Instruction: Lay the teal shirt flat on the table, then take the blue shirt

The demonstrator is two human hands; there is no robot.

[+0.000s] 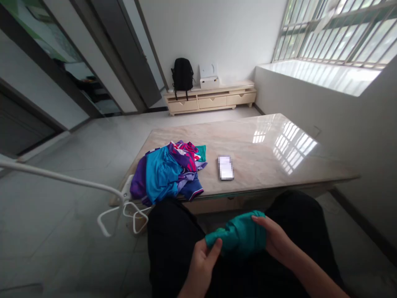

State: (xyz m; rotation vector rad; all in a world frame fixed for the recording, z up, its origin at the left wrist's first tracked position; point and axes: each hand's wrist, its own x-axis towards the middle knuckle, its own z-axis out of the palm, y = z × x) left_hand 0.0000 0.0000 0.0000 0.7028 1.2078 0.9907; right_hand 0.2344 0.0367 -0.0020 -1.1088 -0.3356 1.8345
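A bunched teal garment (240, 234) rests over my lap, below the table's front edge. My left hand (203, 258) grips its left end, fingers wrapped round the cloth. My right hand (274, 238) clasps the right side, fingers curled over the fabric. On the marble table (279, 165) ahead, a pile of blue, purple and pink clothes (169, 171) lies at the front left corner, out of reach of both hands.
A small flat white object (226, 167) lies on the table to the right of the pile. White hangers on a rail (124, 209) hang at the left. Far back stand a low cabinet (211, 99), a black backpack (182, 74) and a white box (209, 78).
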